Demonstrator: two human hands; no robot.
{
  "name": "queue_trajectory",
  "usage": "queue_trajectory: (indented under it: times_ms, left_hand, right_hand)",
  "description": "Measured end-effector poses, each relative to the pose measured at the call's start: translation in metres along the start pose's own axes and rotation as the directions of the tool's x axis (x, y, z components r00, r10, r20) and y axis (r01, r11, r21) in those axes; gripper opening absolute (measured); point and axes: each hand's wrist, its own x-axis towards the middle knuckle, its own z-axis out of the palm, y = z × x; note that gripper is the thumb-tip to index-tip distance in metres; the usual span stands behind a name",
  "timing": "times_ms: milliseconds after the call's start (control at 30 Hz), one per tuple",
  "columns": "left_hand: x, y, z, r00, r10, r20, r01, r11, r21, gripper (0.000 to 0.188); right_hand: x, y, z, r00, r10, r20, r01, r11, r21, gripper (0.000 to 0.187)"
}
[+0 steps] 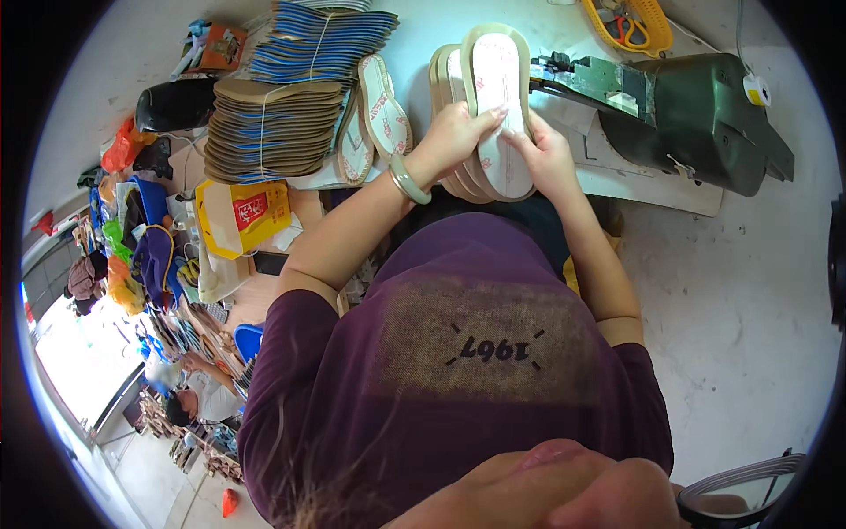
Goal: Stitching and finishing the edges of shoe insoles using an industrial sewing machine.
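Both hands grip a shoe insole (498, 70) with a white printed face and a tan rim, its long side pointing away from me. My left hand (454, 141) is closed on its left edge, thumb across the white face. On the right edge my right hand (548, 157) is closed too, its thumb also on the face. Several similar insoles (441, 70) lie fanned behind and left of the held one, partly hidden by it and my left hand. Farther left, two loose insoles (388, 115) lean against a tied bundle of insoles (273, 132).
Another tied bundle (322, 40) stands behind the first. A dark green machine (705, 119) sits right of my hands on the white table (414, 31). Scissors (633, 35) lie in a yellow basket (595, 18). A yellow box (242, 216) is at left; another person (216, 401) sits beyond.
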Motion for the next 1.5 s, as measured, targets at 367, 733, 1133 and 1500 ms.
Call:
queue_trajectory:
  times_ms: [367, 733, 1133, 1500]
  left_hand:
    - [0.065, 0.018, 0.014, 0.66, 0.75, -0.054, -0.435, 0.439, 0.786, 0.034]
    - [0.111, 0.013, 0.01, 0.929, 0.348, -0.124, -0.294, 0.9, 0.322, 0.037]
    - [0.137, 0.068, -0.028, 0.521, 0.682, 0.513, -0.622, -0.108, 0.775, 0.062]
    - [0.124, 0.109, -0.028, 0.817, 0.078, 0.571, -0.563, 0.324, 0.76, 0.039]
  right_hand:
    - [0.034, -0.006, -0.033, 0.851, -0.501, -0.159, 0.241, 0.641, -0.729, 0.034]
    - [-0.005, 0.044, -0.023, 0.952, 0.279, -0.122, -0.113, 0.695, 0.71, 0.031]
    - [0.021, 0.011, 0.004, 0.971, 0.239, -0.001, -0.18, 0.736, 0.653, 0.029]
    - [0.043, -0.001, -0.008, 0.945, 0.319, -0.072, -0.235, 0.817, 0.527, 0.031]
